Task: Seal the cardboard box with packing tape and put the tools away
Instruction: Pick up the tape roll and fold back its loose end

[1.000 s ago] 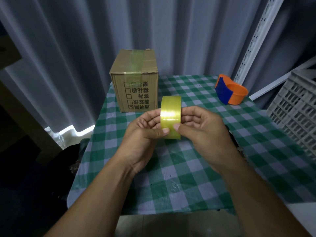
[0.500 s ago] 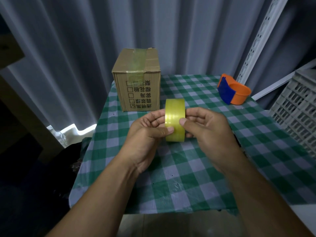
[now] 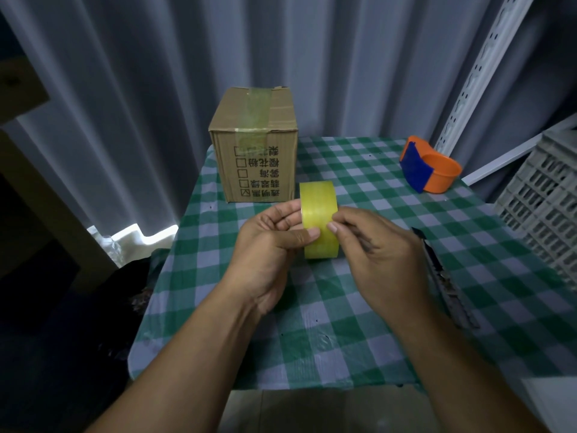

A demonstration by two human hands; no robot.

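A yellow roll of packing tape stands on edge above the table's middle, held between both hands. My left hand grips its left side, thumb lying across the roll's face. My right hand holds the right side, thumb tip pressed on the tape surface. Behind the roll, at the table's far left, stands a small cardboard box with a strip of tape over its top seam and down the front. An orange and blue tape dispenser lies at the far right. A dark utility knife lies right of my right hand.
The table wears a green and white checked cloth. A grey plastic crate stands at the right edge, a white slotted shelf upright behind it. Grey curtains hang at the back. Dark floor drops away on the left.
The roll and both hands have shifted slightly right and up in view. My right thumb has slid along the tape face. The utility knife has come into view beside my right hand.
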